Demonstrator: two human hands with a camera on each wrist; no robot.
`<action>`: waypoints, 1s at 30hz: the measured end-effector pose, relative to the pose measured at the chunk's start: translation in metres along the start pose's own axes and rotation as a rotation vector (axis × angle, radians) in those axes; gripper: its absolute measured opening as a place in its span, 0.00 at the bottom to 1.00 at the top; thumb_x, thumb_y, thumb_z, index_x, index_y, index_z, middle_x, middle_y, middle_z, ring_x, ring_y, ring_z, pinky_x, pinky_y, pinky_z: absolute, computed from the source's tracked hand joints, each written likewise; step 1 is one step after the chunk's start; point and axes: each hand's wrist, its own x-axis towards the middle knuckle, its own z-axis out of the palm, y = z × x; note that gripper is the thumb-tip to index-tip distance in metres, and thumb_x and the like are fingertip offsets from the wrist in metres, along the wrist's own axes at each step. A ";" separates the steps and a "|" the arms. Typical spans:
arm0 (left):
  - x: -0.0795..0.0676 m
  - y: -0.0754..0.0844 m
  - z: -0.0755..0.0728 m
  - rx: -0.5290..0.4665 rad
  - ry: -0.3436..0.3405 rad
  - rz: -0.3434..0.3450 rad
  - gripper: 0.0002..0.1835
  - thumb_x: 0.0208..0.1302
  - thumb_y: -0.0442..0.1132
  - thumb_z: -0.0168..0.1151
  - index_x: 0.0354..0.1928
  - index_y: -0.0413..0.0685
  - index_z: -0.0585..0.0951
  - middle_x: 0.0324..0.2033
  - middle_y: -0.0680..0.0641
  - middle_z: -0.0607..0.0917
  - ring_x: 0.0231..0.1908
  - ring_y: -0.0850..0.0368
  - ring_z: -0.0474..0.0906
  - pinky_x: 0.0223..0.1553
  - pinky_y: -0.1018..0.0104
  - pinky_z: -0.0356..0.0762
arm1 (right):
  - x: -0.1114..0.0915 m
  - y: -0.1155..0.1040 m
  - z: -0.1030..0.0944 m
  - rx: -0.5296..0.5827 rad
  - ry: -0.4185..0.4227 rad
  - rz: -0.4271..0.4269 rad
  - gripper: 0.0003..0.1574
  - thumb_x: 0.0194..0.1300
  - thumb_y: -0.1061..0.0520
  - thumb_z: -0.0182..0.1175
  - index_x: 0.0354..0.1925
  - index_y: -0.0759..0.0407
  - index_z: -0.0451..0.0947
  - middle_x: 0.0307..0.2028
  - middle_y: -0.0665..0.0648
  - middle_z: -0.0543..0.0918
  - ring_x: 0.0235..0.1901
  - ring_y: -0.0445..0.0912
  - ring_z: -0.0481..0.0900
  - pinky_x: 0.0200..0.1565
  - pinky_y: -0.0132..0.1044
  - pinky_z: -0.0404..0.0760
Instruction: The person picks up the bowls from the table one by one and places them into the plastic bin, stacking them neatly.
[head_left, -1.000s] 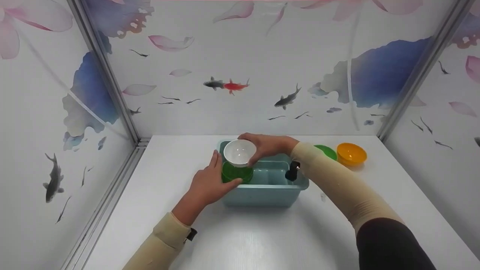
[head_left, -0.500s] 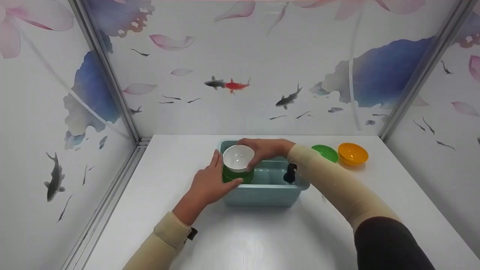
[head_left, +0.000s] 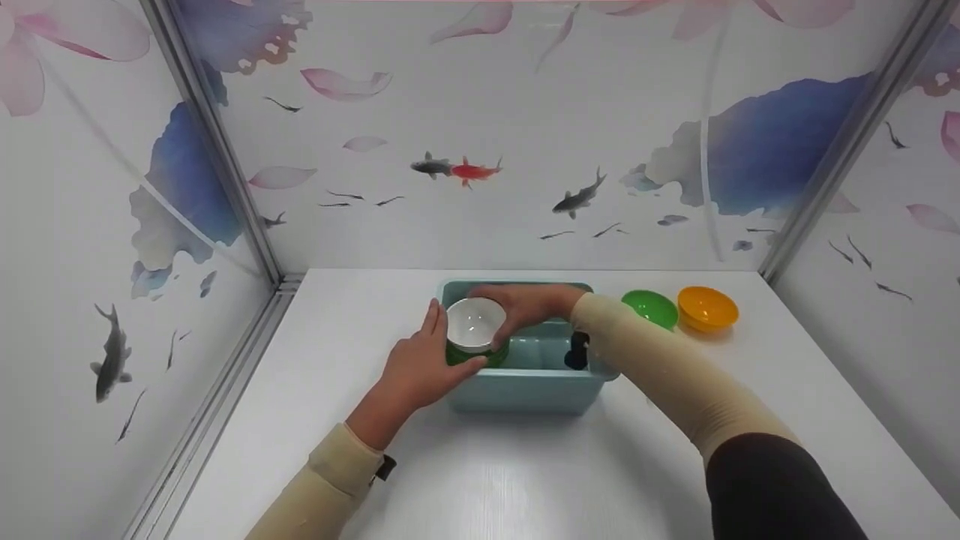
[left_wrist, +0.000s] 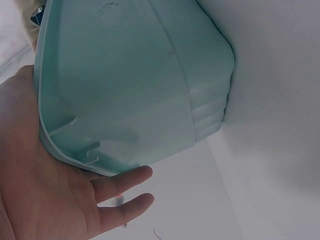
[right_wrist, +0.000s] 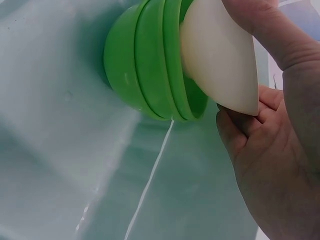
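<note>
A white bowl [head_left: 475,324] is held at its rim by my right hand [head_left: 529,303]. In the right wrist view, the thumb is on one side of the white bowl [right_wrist: 220,55] and the fingers are on the other. The white bowl's base dips into the mouth of a stack of green bowls [right_wrist: 150,60], inside the left end of a pale teal plastic bin [head_left: 525,394]. My left hand [head_left: 416,367] lies against the bin's front left corner, fingers straight along the side, thumb over the front rim. The left wrist view shows those fingers extended beside the bin wall [left_wrist: 130,90].
A green bowl [head_left: 649,308] and an orange bowl [head_left: 707,308] stand side by side on the white table [head_left: 510,480], right of the bin. Printed white panels [head_left: 465,232] rise at the back and both sides. My right forearm crosses above the bin's right end.
My right hand has lowered the white bowl toward the front and down into the green stack. The green bowl on the table shows more fully now. My left hand has stayed put.
</note>
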 end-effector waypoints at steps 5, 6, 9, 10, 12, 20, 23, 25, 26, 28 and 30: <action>0.000 0.000 -0.001 -0.001 -0.002 0.002 0.68 0.67 0.85 0.54 0.89 0.40 0.50 0.89 0.41 0.50 0.68 0.35 0.81 0.67 0.39 0.78 | -0.001 -0.001 0.000 -0.010 -0.004 0.013 0.63 0.59 0.46 0.86 0.83 0.48 0.64 0.73 0.52 0.75 0.69 0.50 0.75 0.72 0.54 0.74; 0.000 0.000 -0.001 0.002 -0.003 0.004 0.68 0.67 0.85 0.54 0.89 0.40 0.50 0.89 0.41 0.50 0.67 0.35 0.81 0.66 0.39 0.78 | -0.001 -0.001 0.000 -0.012 -0.006 0.015 0.63 0.60 0.45 0.86 0.84 0.48 0.63 0.73 0.51 0.74 0.69 0.50 0.75 0.72 0.54 0.74; 0.001 0.000 -0.001 0.010 -0.006 0.011 0.68 0.67 0.85 0.54 0.89 0.39 0.50 0.89 0.40 0.49 0.68 0.35 0.81 0.67 0.38 0.77 | 0.000 0.000 0.002 -0.018 -0.017 0.029 0.64 0.61 0.45 0.85 0.84 0.47 0.62 0.74 0.51 0.73 0.69 0.50 0.74 0.72 0.54 0.74; 0.001 -0.001 -0.001 0.012 -0.005 0.013 0.68 0.67 0.85 0.54 0.89 0.39 0.50 0.89 0.40 0.49 0.68 0.35 0.81 0.67 0.38 0.77 | 0.000 0.001 0.002 -0.020 -0.022 0.035 0.64 0.61 0.45 0.85 0.85 0.48 0.61 0.74 0.51 0.73 0.69 0.50 0.74 0.72 0.54 0.73; 0.001 -0.001 -0.001 0.013 -0.004 0.015 0.68 0.67 0.85 0.53 0.89 0.39 0.50 0.89 0.40 0.49 0.68 0.35 0.80 0.68 0.38 0.77 | 0.001 0.002 0.003 -0.029 -0.031 0.044 0.64 0.62 0.46 0.85 0.85 0.48 0.60 0.75 0.52 0.72 0.70 0.50 0.73 0.73 0.54 0.72; 0.000 0.001 -0.002 0.016 -0.003 0.012 0.68 0.68 0.85 0.54 0.89 0.39 0.50 0.89 0.40 0.49 0.67 0.36 0.81 0.68 0.39 0.77 | 0.003 0.006 0.008 -0.051 -0.036 0.069 0.67 0.60 0.45 0.86 0.86 0.50 0.59 0.75 0.53 0.73 0.71 0.50 0.73 0.75 0.55 0.70; 0.000 0.001 -0.002 0.015 -0.006 0.012 0.68 0.68 0.85 0.53 0.89 0.39 0.49 0.89 0.40 0.49 0.67 0.36 0.81 0.68 0.39 0.77 | 0.003 0.008 0.010 -0.048 -0.036 0.075 0.67 0.59 0.46 0.86 0.85 0.50 0.60 0.74 0.53 0.74 0.70 0.50 0.73 0.75 0.55 0.70; 0.000 0.001 -0.002 0.013 -0.007 0.012 0.68 0.67 0.86 0.52 0.89 0.39 0.49 0.89 0.40 0.48 0.68 0.36 0.81 0.69 0.39 0.76 | 0.004 0.010 0.012 -0.045 -0.034 0.077 0.66 0.59 0.46 0.86 0.85 0.50 0.60 0.74 0.53 0.74 0.70 0.51 0.73 0.75 0.55 0.70; 0.000 0.001 -0.001 0.012 -0.007 0.012 0.69 0.67 0.86 0.52 0.89 0.39 0.49 0.89 0.40 0.48 0.68 0.36 0.80 0.69 0.39 0.76 | 0.004 0.011 0.012 -0.048 -0.033 0.082 0.66 0.59 0.45 0.86 0.85 0.50 0.60 0.74 0.52 0.74 0.70 0.50 0.73 0.75 0.54 0.70; 0.000 0.000 -0.001 0.015 -0.007 0.011 0.69 0.67 0.86 0.53 0.89 0.39 0.49 0.89 0.40 0.48 0.68 0.36 0.81 0.68 0.39 0.77 | 0.005 0.012 0.013 -0.045 -0.034 0.088 0.66 0.59 0.44 0.87 0.84 0.49 0.60 0.73 0.52 0.74 0.70 0.50 0.73 0.75 0.54 0.70; 0.001 0.000 -0.001 0.014 -0.006 0.011 0.68 0.68 0.84 0.54 0.89 0.39 0.49 0.89 0.40 0.48 0.68 0.36 0.81 0.67 0.39 0.77 | 0.005 0.012 0.014 -0.046 -0.032 0.096 0.66 0.59 0.43 0.87 0.84 0.49 0.61 0.73 0.52 0.74 0.70 0.50 0.73 0.75 0.54 0.70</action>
